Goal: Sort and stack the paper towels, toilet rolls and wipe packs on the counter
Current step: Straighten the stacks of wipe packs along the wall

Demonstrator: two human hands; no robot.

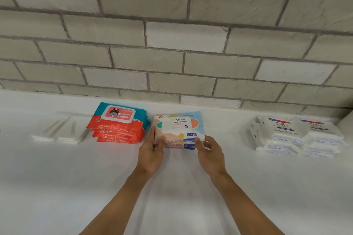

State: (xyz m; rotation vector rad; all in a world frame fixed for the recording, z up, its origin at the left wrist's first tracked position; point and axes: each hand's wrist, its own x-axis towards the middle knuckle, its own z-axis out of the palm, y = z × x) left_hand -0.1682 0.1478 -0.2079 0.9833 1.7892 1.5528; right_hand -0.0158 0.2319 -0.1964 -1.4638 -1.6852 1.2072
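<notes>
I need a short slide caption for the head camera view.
Both hands, left and right, square up the pastel wipe stack between red and white stacks.

Pale flat packs (57, 133), washed-out, unidentifiable.

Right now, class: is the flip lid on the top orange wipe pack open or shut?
Shut. The white lid lies flat against the top orange wipe pack, with no raised edge and no wipe showing.

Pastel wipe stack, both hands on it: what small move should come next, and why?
Probably square it up, then let go. The left hand and right hand grip the front corners of the pastel stack, whose top pack sits slightly offset from those beneath. The red stack and white packs already lie grouped.
</notes>
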